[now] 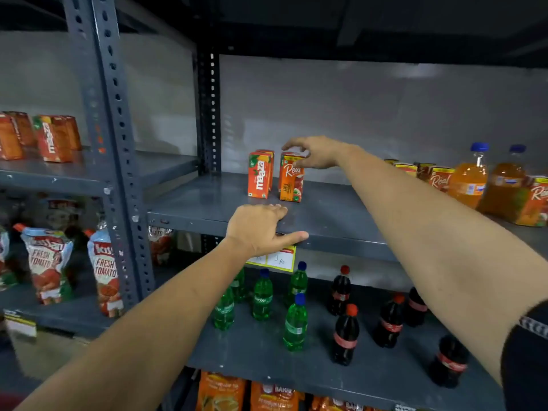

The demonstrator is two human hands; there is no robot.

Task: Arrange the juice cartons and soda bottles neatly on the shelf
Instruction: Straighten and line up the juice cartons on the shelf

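The right hand (311,152) reaches to the far side of the grey metal shelf (326,215) and closes its fingers and thumb over the top of an upright Real juice carton (291,182), gripping it by the upper edge. Just to the left of that carton stands a Maaza carton (259,179), upright, with a second carton of the same kind (268,155) right behind it; a narrow gap separates the Maaza carton from the Real one.

The left hand (261,229) lies flat and open on the near edge of the same shelf, palm down, holding nothing, with the thumb hooked under the front lip just above a yellow price tag (280,261).

Further right on this shelf a loose cluster of Real cartons (439,178) stands near the back, and beside them two orange soda bottles with blue caps (470,176), one more carton (536,203) at the right edge in front of them.

On the shelf below, green soda bottles (295,324) stand scattered on the left and dark cola bottles with red caps (345,336) are spread out on the right, all upright but in no row.

In the left bay, beyond the perforated upright post (112,137), more Maaza cartons (53,137) sit at the same level, with tomato sauce pouches (47,262) on the shelf beneath.
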